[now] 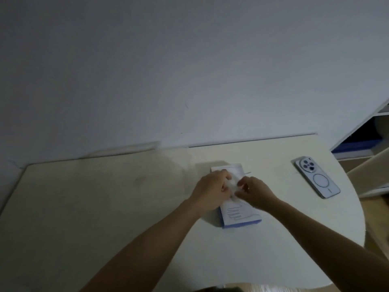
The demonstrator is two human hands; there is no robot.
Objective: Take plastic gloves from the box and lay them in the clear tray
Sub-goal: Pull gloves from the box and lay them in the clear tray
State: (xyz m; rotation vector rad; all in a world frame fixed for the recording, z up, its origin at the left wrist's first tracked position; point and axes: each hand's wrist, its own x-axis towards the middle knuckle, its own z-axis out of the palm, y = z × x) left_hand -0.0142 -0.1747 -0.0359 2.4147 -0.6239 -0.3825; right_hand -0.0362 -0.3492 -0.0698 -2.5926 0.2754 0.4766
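A person's left hand and right hand meet over the far end of a glove box. The fingers of both are curled and pinch a wisp of thin plastic glove between them. The film appears partly drawn out, but the dim light hides how much remains inside. The box lies flat on the white table, its printed hand outline showing at 6 o'clock from the hands. A phone rests face down at 3 o'clock, well apart, and a shelf unit stands beyond it at 2 o'clock. The clear tray cannot be made out with certainty. Only a faint translucent edge shows at 10 o'clock, by the wall. The risks, as it looks: neither hand pins the light box, so a pull may lift or drag it. The clinging film may also bring out several gloves at once, or stretch and tear if tugged apart.
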